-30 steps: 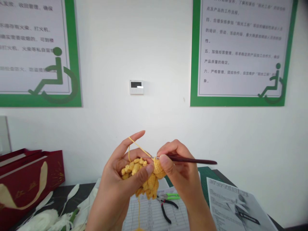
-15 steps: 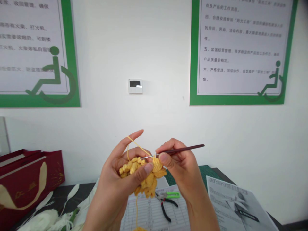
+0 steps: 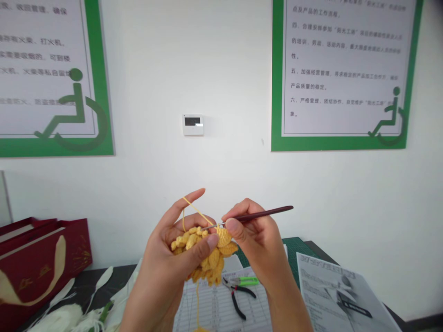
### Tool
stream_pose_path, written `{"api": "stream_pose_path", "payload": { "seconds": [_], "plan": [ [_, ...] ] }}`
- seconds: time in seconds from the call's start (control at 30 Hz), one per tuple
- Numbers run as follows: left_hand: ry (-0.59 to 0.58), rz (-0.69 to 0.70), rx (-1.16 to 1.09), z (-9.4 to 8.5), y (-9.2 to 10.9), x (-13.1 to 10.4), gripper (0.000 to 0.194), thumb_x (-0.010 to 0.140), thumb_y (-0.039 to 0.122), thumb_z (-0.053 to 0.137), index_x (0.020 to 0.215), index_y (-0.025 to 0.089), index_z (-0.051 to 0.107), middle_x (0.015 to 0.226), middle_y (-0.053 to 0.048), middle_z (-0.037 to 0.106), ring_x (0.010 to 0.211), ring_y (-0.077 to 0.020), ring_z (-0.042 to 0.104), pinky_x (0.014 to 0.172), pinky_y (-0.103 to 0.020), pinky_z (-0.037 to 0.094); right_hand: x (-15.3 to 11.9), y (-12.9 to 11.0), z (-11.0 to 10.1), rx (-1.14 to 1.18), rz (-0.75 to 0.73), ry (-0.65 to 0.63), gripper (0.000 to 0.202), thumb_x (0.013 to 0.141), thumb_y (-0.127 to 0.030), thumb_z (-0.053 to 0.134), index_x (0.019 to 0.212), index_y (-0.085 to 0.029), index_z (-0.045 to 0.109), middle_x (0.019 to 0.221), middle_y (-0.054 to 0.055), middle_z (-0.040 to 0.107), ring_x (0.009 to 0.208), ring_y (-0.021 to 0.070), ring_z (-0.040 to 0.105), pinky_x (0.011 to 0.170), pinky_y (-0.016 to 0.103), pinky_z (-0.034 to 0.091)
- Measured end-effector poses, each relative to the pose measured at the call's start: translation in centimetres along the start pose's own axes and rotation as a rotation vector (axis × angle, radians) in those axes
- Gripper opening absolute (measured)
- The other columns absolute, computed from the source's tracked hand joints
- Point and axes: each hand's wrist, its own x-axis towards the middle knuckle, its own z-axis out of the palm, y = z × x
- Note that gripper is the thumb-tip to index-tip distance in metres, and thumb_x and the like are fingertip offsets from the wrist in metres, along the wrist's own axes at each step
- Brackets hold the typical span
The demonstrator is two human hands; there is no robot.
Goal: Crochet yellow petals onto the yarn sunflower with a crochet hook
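Observation:
My left hand (image 3: 188,244) pinches a ruffled yellow crochet piece (image 3: 214,263) between thumb and fingers. Its raised index finger carries a strand of yellow yarn (image 3: 199,212) that slants down to the work. My right hand (image 3: 256,230) grips a crochet hook (image 3: 265,214) with a dark red handle, pen-fashion. The hook's thin metal shaft points left and meets the top edge of the piece, where a loop sits on it. The hook's very tip is hard to make out against the yellow stitches. A loose yarn tail hangs below the piece.
Black-handled pliers (image 3: 238,299) and a bright green snipper (image 3: 247,281) lie on a printed sheet (image 3: 211,304). A green cutting mat (image 3: 294,258) and another printed page (image 3: 342,295) are at right. White yarn (image 3: 60,318) and a red gift bag (image 3: 44,272) stand left.
The hook and my right hand have shifted very slightly left. The hold of both hands is the same, and the whole view has moved a little.

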Motion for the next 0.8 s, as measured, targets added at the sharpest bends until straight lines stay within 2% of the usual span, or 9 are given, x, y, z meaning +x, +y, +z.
{"api": "stream_pose_path", "payload": {
  "seconds": [0.17, 0.5, 0.8],
  "plan": [
    [-0.011, -0.013, -0.012, 0.02, 0.09, -0.06, 0.082, 0.061, 0.008, 0.094, 0.138, 0.02, 0.068, 0.075, 0.0, 0.076, 0.063, -0.0172, 0.066, 0.057, -0.023, 0.053, 0.08, 0.32, -0.05, 0.082, 0.062, -0.002, 0.019, 0.09, -0.038, 0.083, 0.088, -0.023, 0.072, 0.076, -0.003, 0.07, 0.064, 0.0083, 0.059, 0.058, 0.018, 0.046],
    [-0.001, 0.027, 0.05, 0.09, 0.0, -0.19, 0.088, 0.062, 0.013, 0.096, 0.143, 0.024, 0.063, 0.075, 0.0, 0.077, 0.061, -0.0167, 0.066, 0.057, -0.023, 0.053, 0.09, -0.04, -0.03, 0.061, 0.052, -0.006, 0.022, 0.089, -0.04, 0.082, 0.086, -0.022, 0.07, 0.078, -0.001, 0.071, 0.068, 0.0119, 0.062, 0.061, 0.021, 0.049],
    [0.017, 0.025, 0.048, 0.2, 0.07, -0.36, 0.087, 0.062, 0.012, 0.096, 0.142, 0.023, 0.064, 0.075, -0.001, 0.076, 0.062, -0.0183, 0.067, 0.056, -0.024, 0.054, 0.18, 0.34, -0.09, 0.08, 0.087, -0.007, 0.028, 0.085, -0.045, 0.085, 0.085, -0.023, 0.069, 0.076, -0.001, 0.067, 0.065, 0.0124, 0.053, 0.056, 0.023, 0.041]
  ]
}}
